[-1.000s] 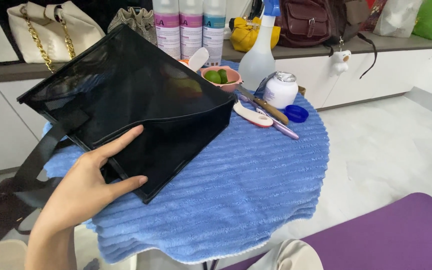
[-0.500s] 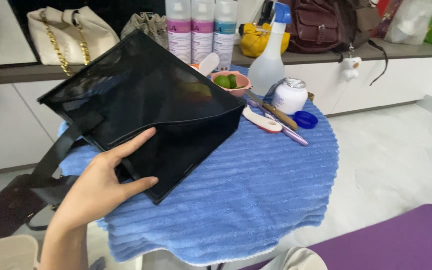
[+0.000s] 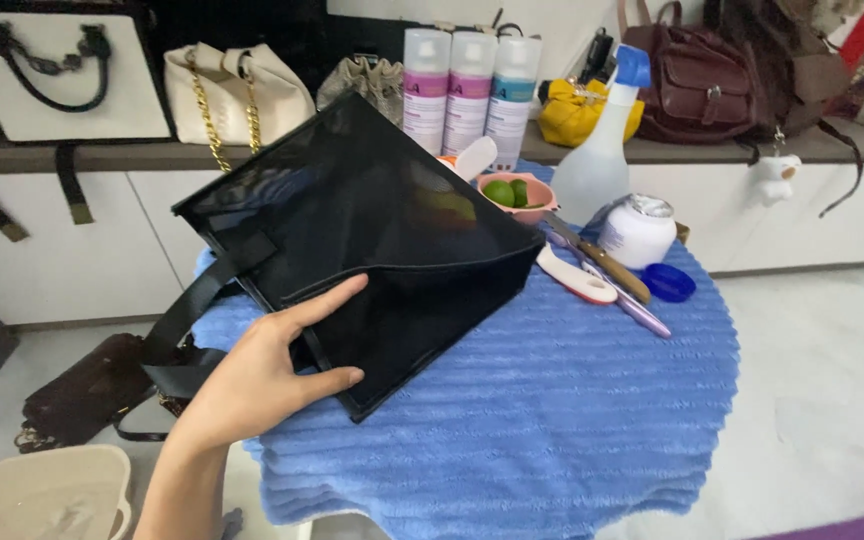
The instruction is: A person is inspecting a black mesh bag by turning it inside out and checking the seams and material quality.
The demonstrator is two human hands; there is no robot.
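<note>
Only the left hand (image 3: pixel 270 378) is in view, fingers spread, index stretched forward along the open edge of the black mesh tote bag (image 3: pixel 367 230), thumb pressed on its lower side. No right hand anywhere. The bag lies tilted on the blue ribbed towel (image 3: pixel 552 420) covering the round table, straps hanging off just left of the hand. Further out past the bag: a pink bowl (image 3: pixel 518 196) with limes, a spray bottle (image 3: pixel 602 160), a white jar (image 3: pixel 637 232) and three spray cans (image 3: pixel 470 85).
</note>
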